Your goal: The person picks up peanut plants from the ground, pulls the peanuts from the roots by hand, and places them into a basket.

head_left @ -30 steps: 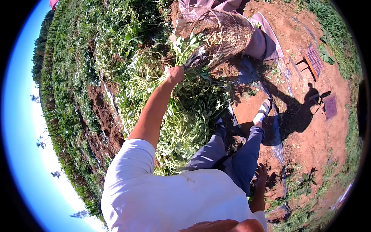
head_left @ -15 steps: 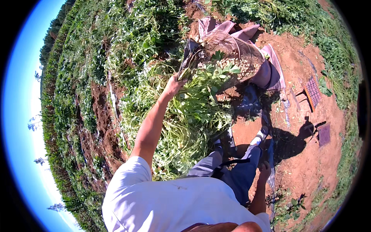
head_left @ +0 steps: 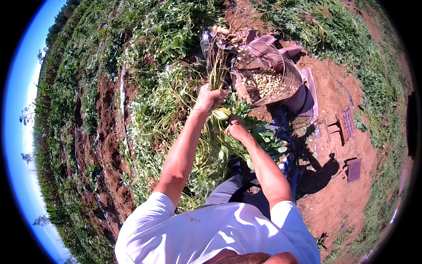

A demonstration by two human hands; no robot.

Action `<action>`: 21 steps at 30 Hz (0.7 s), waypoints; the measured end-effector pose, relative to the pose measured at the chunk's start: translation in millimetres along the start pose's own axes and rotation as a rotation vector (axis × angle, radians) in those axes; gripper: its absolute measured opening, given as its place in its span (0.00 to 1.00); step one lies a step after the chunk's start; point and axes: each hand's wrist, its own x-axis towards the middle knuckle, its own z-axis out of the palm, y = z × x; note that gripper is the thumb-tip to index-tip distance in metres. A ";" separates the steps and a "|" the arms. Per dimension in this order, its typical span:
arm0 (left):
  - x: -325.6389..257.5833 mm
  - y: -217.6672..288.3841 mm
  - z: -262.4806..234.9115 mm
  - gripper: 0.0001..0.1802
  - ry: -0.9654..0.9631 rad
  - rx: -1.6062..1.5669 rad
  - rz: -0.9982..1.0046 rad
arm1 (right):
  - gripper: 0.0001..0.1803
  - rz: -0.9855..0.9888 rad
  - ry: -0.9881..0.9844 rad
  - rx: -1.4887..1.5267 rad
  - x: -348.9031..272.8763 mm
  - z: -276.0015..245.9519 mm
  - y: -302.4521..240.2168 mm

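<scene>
My left hand (head_left: 207,99) is closed round the stems of a bunch of peanut plants (head_left: 217,72), whose roots and pods point away from me, beside a mesh basket (head_left: 288,70). Closer to me, my right hand (head_left: 238,129) grips the leafy end of the same bunch, its fingers partly covered by leaves. Pale loose peanuts (head_left: 266,83) lie inside the basket. Strips of dark plastic film (head_left: 205,42) hang next to the roots.
Pulled green vines (head_left: 154,119) are heaped at the left and under the bunch. A mauve cloth (head_left: 311,90) spreads around the basket. Two small folding stools (head_left: 347,125) stand on the red soil to the right. Crop rows run along the far left.
My right hand has come up from beside my leg and taken hold of the leafy end. The bunch has swung upright, roots away from me, with my left hand round its stems.
</scene>
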 end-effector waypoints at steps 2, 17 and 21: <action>-5.3 2.6 1.7 0.10 0.089 -0.058 0.076 | 0.24 -0.117 0.202 -0.209 -3.1 25.9 12.8; -38.3 -55.7 -28.1 0.19 0.654 0.272 0.341 | 0.28 -0.418 0.495 -0.633 -19.5 80.1 16.2; -41.9 12.0 -53.8 0.11 0.596 0.161 0.679 | 0.32 -0.211 0.304 -0.589 -72.3 57.8 9.7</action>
